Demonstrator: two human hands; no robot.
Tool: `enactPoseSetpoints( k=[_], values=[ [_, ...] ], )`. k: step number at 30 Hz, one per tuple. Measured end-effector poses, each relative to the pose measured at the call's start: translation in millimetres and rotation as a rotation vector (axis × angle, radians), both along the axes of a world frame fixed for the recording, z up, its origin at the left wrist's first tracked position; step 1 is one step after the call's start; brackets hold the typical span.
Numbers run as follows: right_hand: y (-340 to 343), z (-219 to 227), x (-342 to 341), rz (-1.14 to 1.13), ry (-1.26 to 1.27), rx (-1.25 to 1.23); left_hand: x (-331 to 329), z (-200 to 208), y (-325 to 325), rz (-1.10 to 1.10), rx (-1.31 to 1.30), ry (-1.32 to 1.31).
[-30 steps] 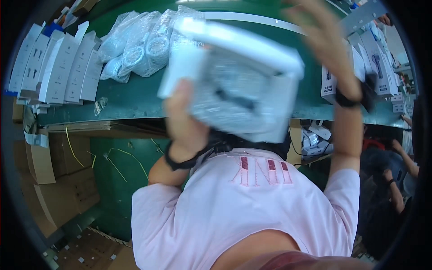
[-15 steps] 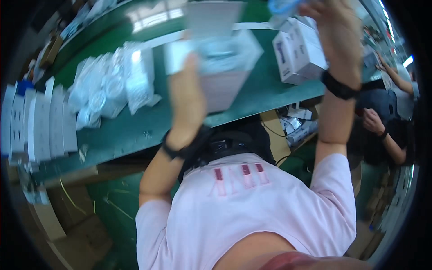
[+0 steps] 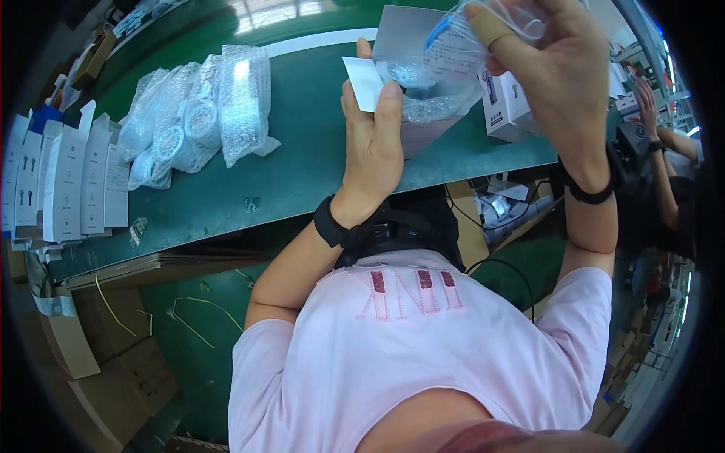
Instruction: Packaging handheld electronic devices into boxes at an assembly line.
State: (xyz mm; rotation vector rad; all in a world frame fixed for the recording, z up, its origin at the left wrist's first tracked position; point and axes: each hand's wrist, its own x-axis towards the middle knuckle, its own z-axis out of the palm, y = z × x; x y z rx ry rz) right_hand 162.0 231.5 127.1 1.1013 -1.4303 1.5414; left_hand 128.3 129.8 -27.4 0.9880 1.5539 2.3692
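My left hand (image 3: 371, 143) is wrapped round the near left side of an open white box (image 3: 432, 142), thumb at a raised side flap (image 3: 364, 83). Inside the box lies something clear in bubble wrap (image 3: 434, 108). Above the box's right side, my right hand (image 3: 555, 83) pinches a clear plastic bag (image 3: 453, 49) with a blue edge, printed text and what looks like a thin white cord inside. The bag overlaps the box opening and hides part of it. A tan strip covers one finger of my right hand.
Several bubble-wrapped items (image 3: 245, 106) lie on the green table (image 3: 302, 181) to the left. Flat-sided white cartons (image 3: 68, 181) stand at the far left. A printed white box (image 3: 504, 106) sits right of mine. Below the edge is a cardboard box (image 3: 468, 219). A co-worker's hand (image 3: 647, 106) shows at far right.
The open box and my left hand now sit further right in the picture. My right hand has brought the bag lower, over the box. The blur has gone.
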Motion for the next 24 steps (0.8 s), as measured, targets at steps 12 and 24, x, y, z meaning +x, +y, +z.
enactPoseSetpoints(
  k=[12, 24],
  values=[
    [8, -45, 23, -0.876, -0.574, 1.067, -4, -5, -5, -0.059, 0.001, -0.007],
    [19, 7, 31, -0.619, -0.926, 1.218, -28, -2, -32, -0.043, -0.2, 0.217]
  ],
)
